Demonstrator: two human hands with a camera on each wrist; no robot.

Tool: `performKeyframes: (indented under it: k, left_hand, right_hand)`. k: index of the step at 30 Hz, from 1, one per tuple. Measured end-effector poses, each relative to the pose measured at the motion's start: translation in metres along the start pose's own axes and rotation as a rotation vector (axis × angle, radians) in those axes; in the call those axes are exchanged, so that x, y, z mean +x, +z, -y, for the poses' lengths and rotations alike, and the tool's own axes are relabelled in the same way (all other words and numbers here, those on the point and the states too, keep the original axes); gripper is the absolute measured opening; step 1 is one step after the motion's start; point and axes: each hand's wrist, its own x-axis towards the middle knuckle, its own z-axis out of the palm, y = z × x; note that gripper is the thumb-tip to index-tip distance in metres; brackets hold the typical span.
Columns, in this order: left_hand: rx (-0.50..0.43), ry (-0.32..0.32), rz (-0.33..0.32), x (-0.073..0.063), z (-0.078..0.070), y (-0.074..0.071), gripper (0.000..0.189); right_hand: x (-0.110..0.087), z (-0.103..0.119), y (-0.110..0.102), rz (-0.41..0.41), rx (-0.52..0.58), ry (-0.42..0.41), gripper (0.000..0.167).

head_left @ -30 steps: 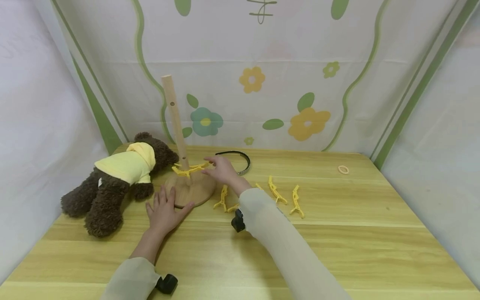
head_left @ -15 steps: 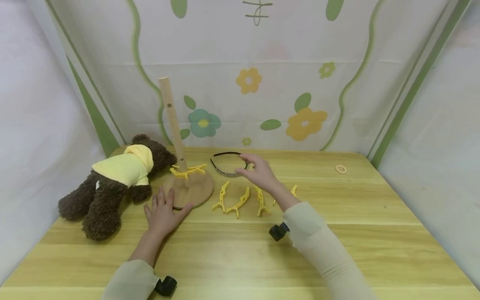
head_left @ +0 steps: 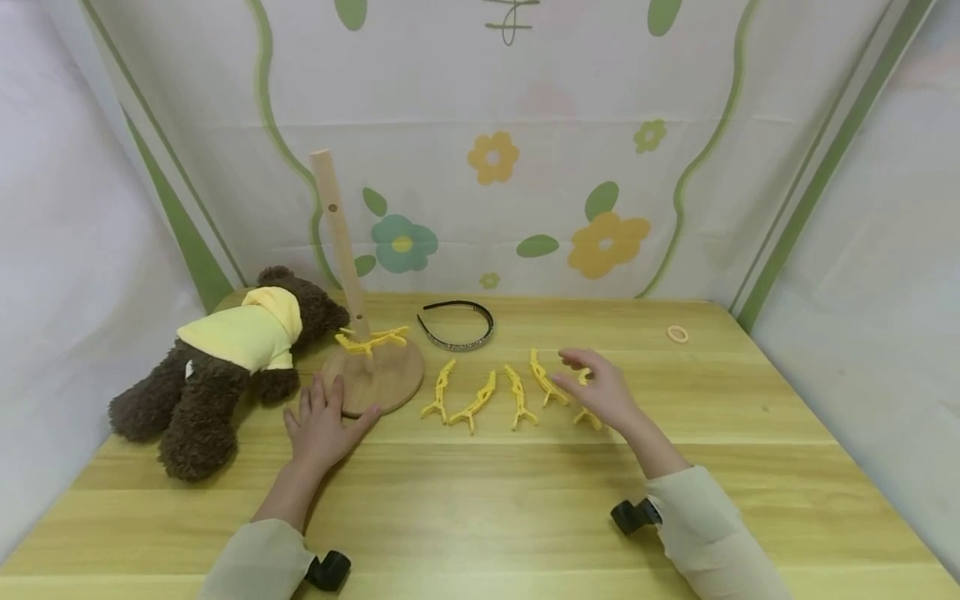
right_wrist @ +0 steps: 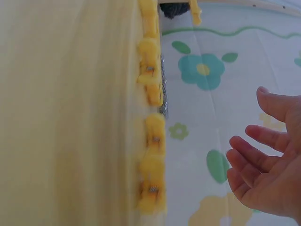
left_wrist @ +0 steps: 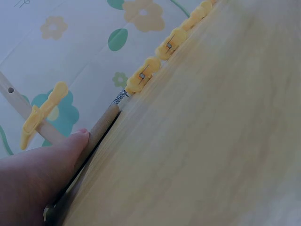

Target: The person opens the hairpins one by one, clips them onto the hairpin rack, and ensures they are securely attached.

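My left hand point(head_left: 322, 433) lies with spread fingers on the near left edge of the round wooden base point(head_left: 397, 379). A wooden post point(head_left: 341, 242) with holes rises from that base, leaning slightly. Low on the post sits yellow clip-like hardware point(head_left: 386, 337); the left wrist view shows one yellow clip point(left_wrist: 44, 110) across it. My right hand point(head_left: 606, 396) hovers over the rightmost yellow hair clip point(head_left: 587, 419), partly covering it. In the right wrist view that hand point(right_wrist: 277, 169) has loosely bent fingers and holds nothing. Several more clips lie leftward, including one hair clip point(head_left: 517, 398) near the middle.
Behind the clips lies a black headband point(head_left: 459, 343) with a glittery band. A brown teddy bear point(head_left: 236, 342) in a yellow hoodie lies at the left. Far right is a small pale ring point(head_left: 677, 334). A printed curtain point(head_left: 562, 83) hangs behind the table.
My right hand has moved from the yellow clip on the post, past the headband, to the right end of the row of hair clips. My left hand has stayed on the base.
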Motion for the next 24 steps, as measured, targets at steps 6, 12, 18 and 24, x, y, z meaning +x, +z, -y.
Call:
performKeyframes:
  k: [6,12,18,24]
  left_hand:
    - [-0.010,0.005,-0.005,0.000,-0.001,-0.001,0.092]
    - [-0.009,-0.001,-0.004,-0.001,-0.002,-0.002,0.092]
    - [-0.019,-0.001,-0.001,0.000,-0.003,-0.002,0.092]
    - [-0.011,-0.002,0.000,0.001,-0.002,-0.002,0.093]
  right_hand:
    - [-0.021,-0.023,-0.007,-0.004,-0.009,0.056,0.044]
    - [-0.033,-0.042,-0.007,0.026,-0.015,0.116,0.044]
    - [-0.040,-0.052,-0.006,0.069,-0.096,0.203,0.028]
    - [-0.040,-0.063,-0.008,0.001,-0.143,0.211,0.014]
